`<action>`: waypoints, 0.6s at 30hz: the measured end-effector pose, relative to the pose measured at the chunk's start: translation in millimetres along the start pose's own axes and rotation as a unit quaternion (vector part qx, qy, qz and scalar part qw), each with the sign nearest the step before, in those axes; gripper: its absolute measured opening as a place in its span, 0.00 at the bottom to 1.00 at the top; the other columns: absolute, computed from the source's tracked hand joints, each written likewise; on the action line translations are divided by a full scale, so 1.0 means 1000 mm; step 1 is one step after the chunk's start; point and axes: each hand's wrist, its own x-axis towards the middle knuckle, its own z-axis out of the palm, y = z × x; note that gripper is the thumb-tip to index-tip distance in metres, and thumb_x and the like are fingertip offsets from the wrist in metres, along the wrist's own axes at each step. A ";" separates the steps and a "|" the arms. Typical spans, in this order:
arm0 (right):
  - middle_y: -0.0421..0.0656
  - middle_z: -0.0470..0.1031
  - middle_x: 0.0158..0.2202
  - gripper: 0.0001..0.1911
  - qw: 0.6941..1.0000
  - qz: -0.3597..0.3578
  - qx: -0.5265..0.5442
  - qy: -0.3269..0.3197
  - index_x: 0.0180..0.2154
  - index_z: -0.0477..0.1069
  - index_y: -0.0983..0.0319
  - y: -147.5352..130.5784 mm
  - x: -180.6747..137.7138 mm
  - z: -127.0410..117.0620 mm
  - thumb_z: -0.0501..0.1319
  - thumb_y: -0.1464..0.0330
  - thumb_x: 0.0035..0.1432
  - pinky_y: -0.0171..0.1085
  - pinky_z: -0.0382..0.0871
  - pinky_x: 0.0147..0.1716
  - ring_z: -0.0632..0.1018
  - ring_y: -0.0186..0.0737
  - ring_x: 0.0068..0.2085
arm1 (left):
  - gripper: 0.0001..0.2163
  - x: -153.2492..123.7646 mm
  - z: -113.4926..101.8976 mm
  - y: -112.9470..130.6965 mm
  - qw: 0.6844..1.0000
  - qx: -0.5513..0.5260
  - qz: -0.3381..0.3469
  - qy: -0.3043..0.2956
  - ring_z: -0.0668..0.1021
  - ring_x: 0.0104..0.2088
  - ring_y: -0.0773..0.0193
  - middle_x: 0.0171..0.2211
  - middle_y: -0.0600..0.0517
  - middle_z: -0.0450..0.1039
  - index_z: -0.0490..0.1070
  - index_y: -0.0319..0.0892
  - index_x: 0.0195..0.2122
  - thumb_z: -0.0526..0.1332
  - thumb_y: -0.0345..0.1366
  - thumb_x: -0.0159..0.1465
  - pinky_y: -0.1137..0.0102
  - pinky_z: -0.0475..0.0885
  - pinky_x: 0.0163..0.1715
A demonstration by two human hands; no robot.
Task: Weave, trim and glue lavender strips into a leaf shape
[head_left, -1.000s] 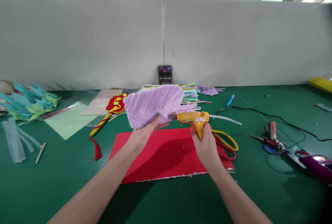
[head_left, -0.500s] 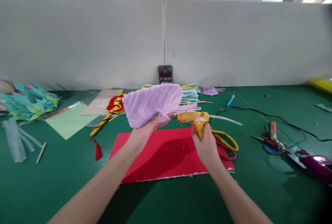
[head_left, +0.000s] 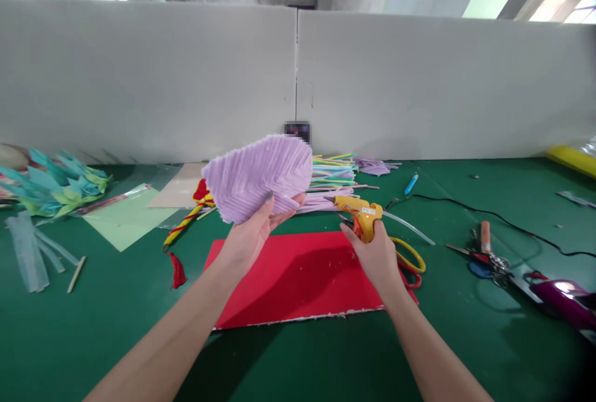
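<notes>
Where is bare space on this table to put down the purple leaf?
The red sheet is mostly bare below the left hand holding the purple leaf. The green table is free between the clear strips and the red sheet. Crowded: the straws behind, and the scissors and keys right of the right hand with the glue gun.

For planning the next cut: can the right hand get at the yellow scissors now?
Probably not yet: the right hand grips the glue gun. The yellow scissors lie uncovered close beside it; only that grip hinders.
</notes>
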 end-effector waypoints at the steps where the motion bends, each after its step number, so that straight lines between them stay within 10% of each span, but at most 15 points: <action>1: 0.40 0.67 0.23 0.25 1.000 0.004 0.001 0.004 0.29 0.58 0.58 0.001 0.001 0.000 0.60 0.46 0.43 0.37 0.60 0.24 0.68 0.40 0.24 | 0.19 -0.001 0.001 0.000 1.000 0.003 -0.003 -0.002 0.70 0.54 0.49 0.46 0.40 0.74 0.70 0.35 0.48 0.59 0.43 0.61 0.55 0.60 0.57; 14: 0.50 0.69 0.35 0.26 0.986 -0.115 -0.115 0.038 0.34 0.67 0.63 0.011 -0.002 0.001 0.56 0.45 0.49 0.44 0.65 0.34 0.71 0.48 0.36 | 0.27 -0.012 0.011 0.003 0.999 0.017 0.027 0.021 0.59 0.61 0.50 0.58 0.47 0.63 0.58 0.48 0.59 0.62 0.40 0.59 0.51 0.55 0.59; 18: 0.49 0.69 0.36 0.23 0.984 -0.168 0.032 0.051 0.36 0.72 0.63 -0.004 -0.009 -0.012 0.52 0.51 0.57 0.42 0.65 0.38 0.71 0.45 0.38 | 0.27 -0.015 0.007 -0.003 0.996 0.072 0.012 0.053 0.59 0.61 0.54 0.58 0.47 0.63 0.60 0.44 0.59 0.62 0.41 0.58 0.56 0.51 0.62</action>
